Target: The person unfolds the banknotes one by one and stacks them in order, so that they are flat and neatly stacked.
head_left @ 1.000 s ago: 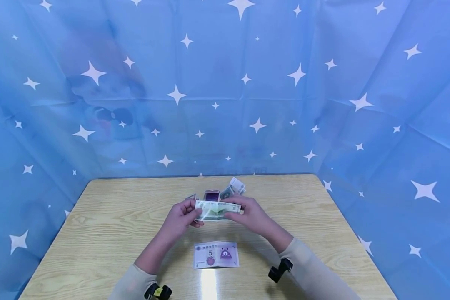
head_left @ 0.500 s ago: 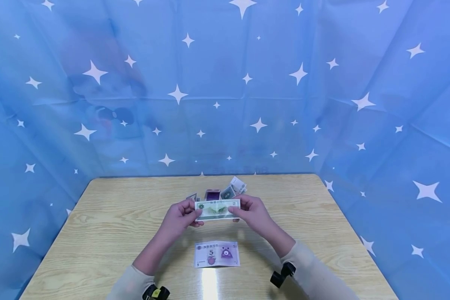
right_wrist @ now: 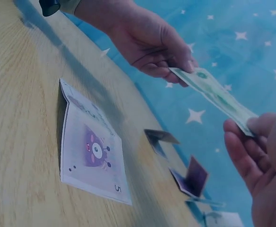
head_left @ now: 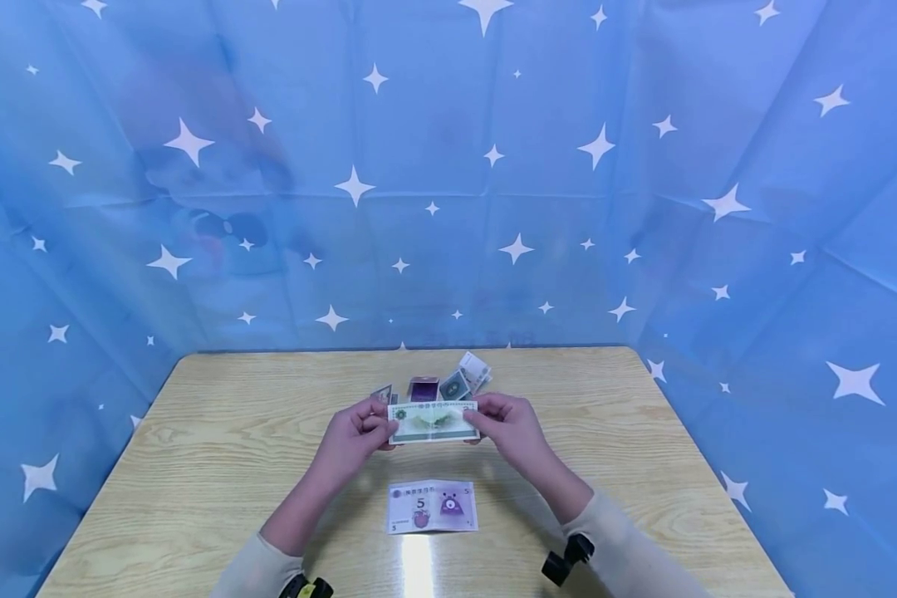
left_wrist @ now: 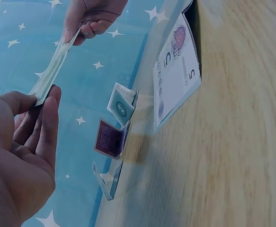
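Note:
A green play banknote (head_left: pixel 433 422) is stretched flat between both hands, held above the table. My left hand (head_left: pixel 353 438) pinches its left end between thumb and fingers. At the other end, my right hand (head_left: pixel 514 432) pinches it the same way, the thumb over the printed face. In the left wrist view the green note (left_wrist: pixel 52 71) is seen nearly edge-on. Below the hands, a purple banknote (head_left: pixel 432 507) marked 5 lies on the table with a crease across its middle, touched by neither hand.
Behind the held note stand several folded notes: a dark purple one (head_left: pixel 423 389), a green one (head_left: pixel 454 386), a pale one (head_left: pixel 474 368) and a small one (head_left: pixel 381 394) at left. The wooden table (head_left: pixel 232 432) ends at a blue star-patterned curtain (head_left: pixel 433 274).
The right hand's grip has shifted toward the note's right end, uncovering more of its print. The note now faces the head camera more flatly. The purple note has stayed put.

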Demonstrator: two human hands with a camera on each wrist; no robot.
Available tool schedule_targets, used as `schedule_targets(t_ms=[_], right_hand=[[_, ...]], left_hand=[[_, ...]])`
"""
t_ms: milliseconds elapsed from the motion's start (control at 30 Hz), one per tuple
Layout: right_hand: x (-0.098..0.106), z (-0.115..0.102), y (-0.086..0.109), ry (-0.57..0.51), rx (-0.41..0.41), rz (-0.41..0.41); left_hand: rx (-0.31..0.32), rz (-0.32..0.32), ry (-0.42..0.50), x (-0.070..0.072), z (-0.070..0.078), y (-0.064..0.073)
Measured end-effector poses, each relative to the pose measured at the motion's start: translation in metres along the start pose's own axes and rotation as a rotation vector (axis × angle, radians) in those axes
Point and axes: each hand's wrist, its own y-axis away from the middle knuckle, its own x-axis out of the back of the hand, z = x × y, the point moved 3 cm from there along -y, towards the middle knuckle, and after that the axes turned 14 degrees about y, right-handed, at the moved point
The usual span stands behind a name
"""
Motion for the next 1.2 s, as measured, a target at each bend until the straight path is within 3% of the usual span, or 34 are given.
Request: schedule_targets(t_ms=[467, 900, 1200], right_hand=[[-0.008, 0.007, 0.031, 0.085, -0.056, -0.015], [-0.013, 0.009, 0.047, 0.076, -0.113, -0.029], [-0.014, 0.017, 0.058, 0.083, -0.142, -0.116]], left_hand=[[0.043, -0.036, -0.140, 0.007, -0.008, 0.019], [0.088, -0.107, -0.078, 0.011, -0.017, 0.029], [0.132, -0.126, -0.091, 0.008, -0.024, 0.041]])
